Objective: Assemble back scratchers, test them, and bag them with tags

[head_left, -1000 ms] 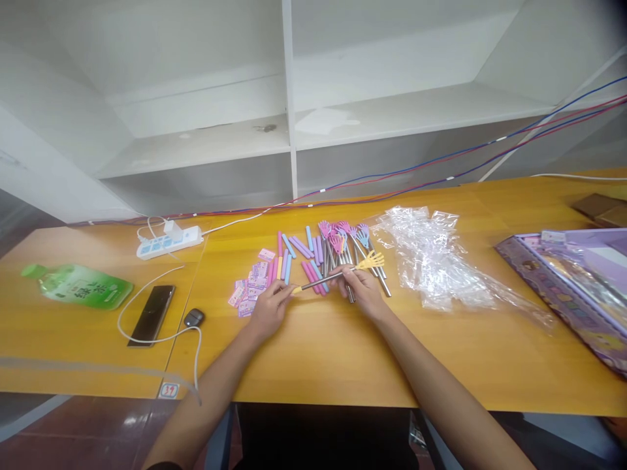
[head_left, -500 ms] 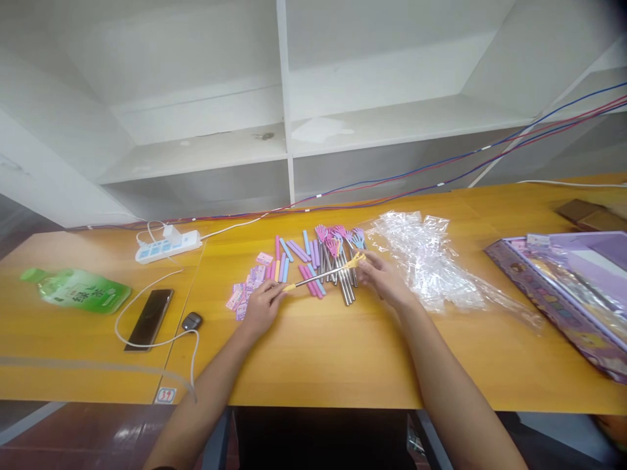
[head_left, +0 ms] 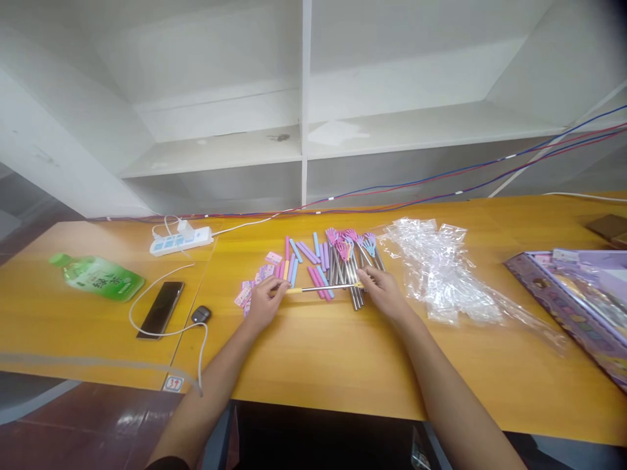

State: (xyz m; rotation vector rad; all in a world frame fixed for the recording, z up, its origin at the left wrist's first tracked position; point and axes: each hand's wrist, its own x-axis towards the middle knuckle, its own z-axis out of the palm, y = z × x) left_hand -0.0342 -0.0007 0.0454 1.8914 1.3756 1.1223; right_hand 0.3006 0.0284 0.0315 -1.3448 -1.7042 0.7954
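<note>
A back scratcher (head_left: 323,288) with a metal rod and yellow ends lies level between my hands. My left hand (head_left: 267,300) is closed around its yellow handle. My right hand (head_left: 381,290) pinches the other end and hides most of the yellow hand-shaped head. Just beyond it lies a pile of metal back scratchers (head_left: 350,261) with pink, purple and blue heads. Loose coloured handle tubes (head_left: 307,252) in pink, purple, blue and yellow lie left of the pile. Small printed cards (head_left: 247,290) are spread beside my left hand.
Clear plastic bags (head_left: 435,274) are heaped to the right, near a purple display box (head_left: 563,310) holding packed items. On the left are a green bottle (head_left: 100,277), a phone (head_left: 160,309), a black earphone case (head_left: 200,314), a white cable and a power strip (head_left: 181,241).
The back scratcher has turned to nearly level, and my right hand now covers its yellow head. My left hand's yellow handle shows longer. The camera view has shifted slightly left.
</note>
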